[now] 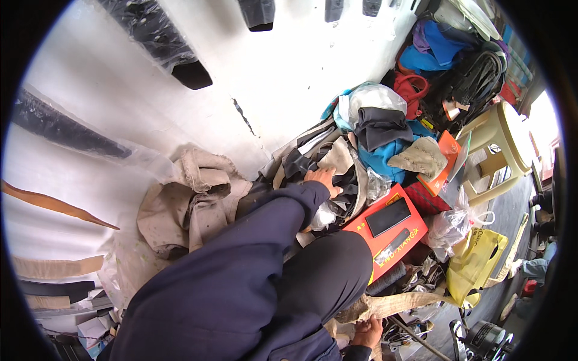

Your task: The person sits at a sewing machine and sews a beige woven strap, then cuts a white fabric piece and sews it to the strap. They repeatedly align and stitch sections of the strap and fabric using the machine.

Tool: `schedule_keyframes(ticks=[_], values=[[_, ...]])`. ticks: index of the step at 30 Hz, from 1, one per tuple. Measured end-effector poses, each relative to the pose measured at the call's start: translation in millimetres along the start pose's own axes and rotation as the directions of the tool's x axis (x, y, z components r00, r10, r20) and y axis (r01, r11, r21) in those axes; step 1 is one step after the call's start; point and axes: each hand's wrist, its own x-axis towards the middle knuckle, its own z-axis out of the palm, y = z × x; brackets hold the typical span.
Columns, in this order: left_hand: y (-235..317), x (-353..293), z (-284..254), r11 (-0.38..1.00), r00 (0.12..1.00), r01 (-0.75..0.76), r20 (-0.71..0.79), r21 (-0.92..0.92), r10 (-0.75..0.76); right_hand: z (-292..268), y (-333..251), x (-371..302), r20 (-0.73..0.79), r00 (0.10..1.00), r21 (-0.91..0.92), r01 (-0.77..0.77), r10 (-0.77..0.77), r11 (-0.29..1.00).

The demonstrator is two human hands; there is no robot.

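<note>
Head view: left hand (323, 180) on scraps (337, 157), grip unclear; right hand (367, 331) pinching one strip (404, 302).

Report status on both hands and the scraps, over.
Left hand on fabric scraps. Right hand gripping tan strip. Bent knee between them; red package beside the scraps.

Grey floor (506, 219) shows to the right of the flat red carton (378, 242). A cream plastic stool (509, 141) stands on it, above and right of the carton. Right of the carton and slightly below it, a yellow plastic bag (472, 268) rests on the floor. Well below and right of the carton sits an electric motor (486, 337). The carton itself bears a black smartphone (388, 216). Above and left of the carton, a heap of scraps (298, 163) hides its own support.
</note>
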Motion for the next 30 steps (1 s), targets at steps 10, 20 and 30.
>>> schedule_keyframes(ticks=[10, 20, 30], values=[[-16.3, 25.5, -0.6, 0.906, 0.8, 0.007, -0.541, -0.423, -0.258, -6.8, -2.5, -5.5, -0.001, 1.0, 0.012, 0.004, -0.004, 1.0], [15.5, 24.4, 6.4, 0.995, 0.995, 0.033, -0.088, -0.094, -0.042, -36.5, 4.8, 10.0, 0.058, 0.997, -0.042, -0.055, 0.057, 0.998], [7.4, 23.5, -20.6, 0.988, 0.984, 0.061, -0.155, -0.144, -0.084, -34.3, 5.3, 9.7, 0.01, 1.0, -0.039, -0.016, 0.016, 0.999]])
